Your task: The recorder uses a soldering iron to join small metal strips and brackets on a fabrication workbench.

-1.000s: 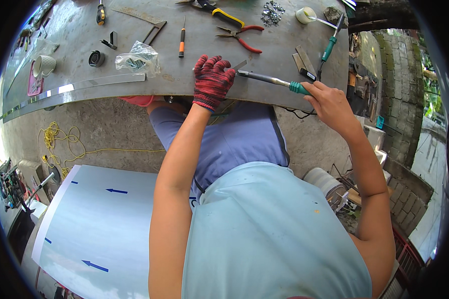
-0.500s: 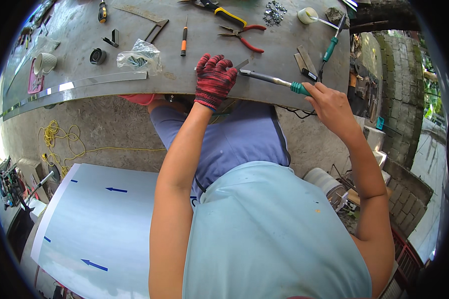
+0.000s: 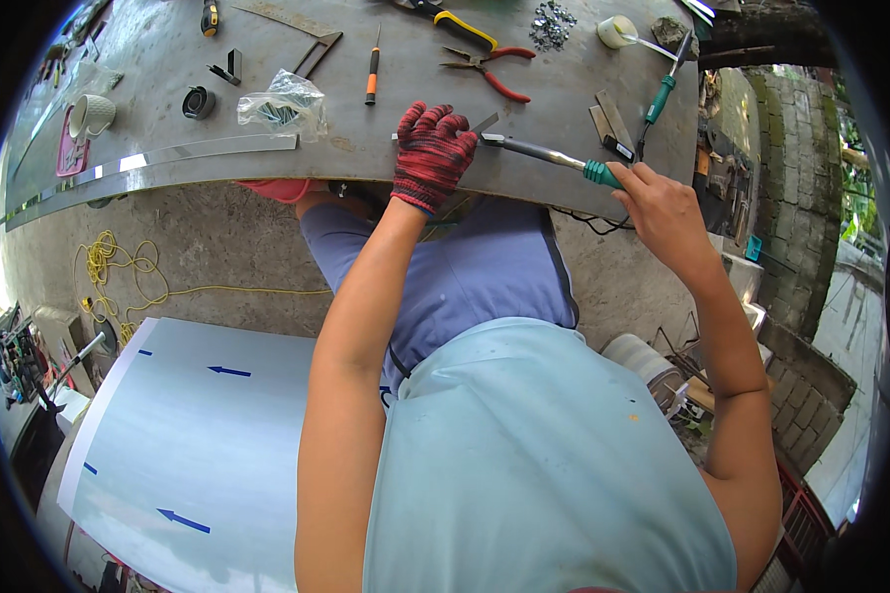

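My left hand, in a red and black knit glove, is bent over a small thin metal piece near the bench's front edge and holds it there. One dark end of the piece sticks out past the fingers; the rest is covered. My bare right hand is closed round the green handle of a soldering iron. Its metal shaft points left, and the tip is beside the gloved fingers at the metal piece. Whether the tip touches the piece I cannot tell.
Pliers with red handles, an orange screwdriver, a plastic bag and a long metal strip lie on the metal bench. At right are a second green-handled tool, a white jar and metal bits.
The whole view has shifted slightly. Both hands keep about the same place on the bench, the left on the metal piece and the right on the soldering iron.
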Demonstrator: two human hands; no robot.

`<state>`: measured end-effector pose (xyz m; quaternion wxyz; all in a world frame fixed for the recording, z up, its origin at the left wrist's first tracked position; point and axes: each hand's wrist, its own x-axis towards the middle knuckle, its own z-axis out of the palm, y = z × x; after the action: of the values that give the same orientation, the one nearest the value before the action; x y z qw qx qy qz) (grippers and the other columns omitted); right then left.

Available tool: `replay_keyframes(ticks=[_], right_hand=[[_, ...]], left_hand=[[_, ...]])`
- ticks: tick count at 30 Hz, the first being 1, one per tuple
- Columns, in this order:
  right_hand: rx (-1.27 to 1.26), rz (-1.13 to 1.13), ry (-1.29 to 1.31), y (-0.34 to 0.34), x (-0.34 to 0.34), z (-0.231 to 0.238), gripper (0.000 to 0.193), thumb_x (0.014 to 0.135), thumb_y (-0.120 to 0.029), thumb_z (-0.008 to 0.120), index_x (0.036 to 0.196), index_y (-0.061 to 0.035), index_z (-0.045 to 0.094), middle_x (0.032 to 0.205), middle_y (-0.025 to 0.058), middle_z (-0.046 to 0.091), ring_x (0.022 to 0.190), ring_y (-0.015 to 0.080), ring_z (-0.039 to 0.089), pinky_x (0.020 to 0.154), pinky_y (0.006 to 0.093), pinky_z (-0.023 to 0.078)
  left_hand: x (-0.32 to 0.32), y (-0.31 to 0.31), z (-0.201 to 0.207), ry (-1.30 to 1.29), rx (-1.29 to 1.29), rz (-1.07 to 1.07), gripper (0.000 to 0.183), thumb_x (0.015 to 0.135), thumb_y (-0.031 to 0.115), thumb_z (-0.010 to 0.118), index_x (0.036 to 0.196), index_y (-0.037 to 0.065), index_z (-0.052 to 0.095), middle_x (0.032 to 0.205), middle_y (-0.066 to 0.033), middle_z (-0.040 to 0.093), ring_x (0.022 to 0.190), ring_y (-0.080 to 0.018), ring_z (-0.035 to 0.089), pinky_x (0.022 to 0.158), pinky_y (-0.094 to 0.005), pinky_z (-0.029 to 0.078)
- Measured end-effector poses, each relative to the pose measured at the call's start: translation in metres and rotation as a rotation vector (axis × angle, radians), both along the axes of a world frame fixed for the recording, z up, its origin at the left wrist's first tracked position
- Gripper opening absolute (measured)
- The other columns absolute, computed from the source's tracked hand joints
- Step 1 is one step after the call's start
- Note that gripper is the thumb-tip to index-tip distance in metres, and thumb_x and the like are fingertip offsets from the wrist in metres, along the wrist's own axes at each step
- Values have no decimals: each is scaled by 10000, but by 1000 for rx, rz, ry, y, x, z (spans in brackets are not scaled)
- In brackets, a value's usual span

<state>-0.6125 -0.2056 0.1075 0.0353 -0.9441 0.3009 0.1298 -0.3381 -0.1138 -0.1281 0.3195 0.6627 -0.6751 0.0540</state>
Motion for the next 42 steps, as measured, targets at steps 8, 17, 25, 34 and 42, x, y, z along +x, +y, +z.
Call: replay_keyframes(ticks=[8,17,25,34,42], right_hand=[[17,1,36,-4,5,3,333,969,-185,697,1282,-103,619,914,82,618,792,305,692,668,437,539],[13,12,30,-2,6,3,309,970,-180,692,1255,-94,610,931,86,617,802,308,692,679,436,543],[0,11,34,1,7,2,295,978,-184,683,1248,-91,609,923,87,612,791,306,692,676,432,546],[4,-17,20,4,6,6,300,983,-183,676,1263,-103,603,909,88,610,789,314,691,672,446,543],[7,-48,38,3,3,11,296,987,-184,669,1269,-123,603,928,90,630,802,322,697,671,458,541]], left_hand=[[-1,0,-1,-7,10,-4,98,804,246,737,901,261,735,1117,31,718,1202,-243,628,1173,-536,336],[0,-1,-1,-11,-2,-6,98,798,249,740,894,264,732,1110,30,717,1194,-247,631,1164,-541,346],[0,-1,-1,-5,-7,2,96,797,244,739,891,262,735,1101,31,723,1182,-245,642,1163,-538,349],[0,0,-1,3,17,-3,97,804,244,736,900,261,730,1105,28,720,1193,-241,634,1174,-531,335],[0,-2,-4,14,0,4,110,796,243,748,902,257,724,1111,25,718,1199,-246,629,1174,-538,334]])
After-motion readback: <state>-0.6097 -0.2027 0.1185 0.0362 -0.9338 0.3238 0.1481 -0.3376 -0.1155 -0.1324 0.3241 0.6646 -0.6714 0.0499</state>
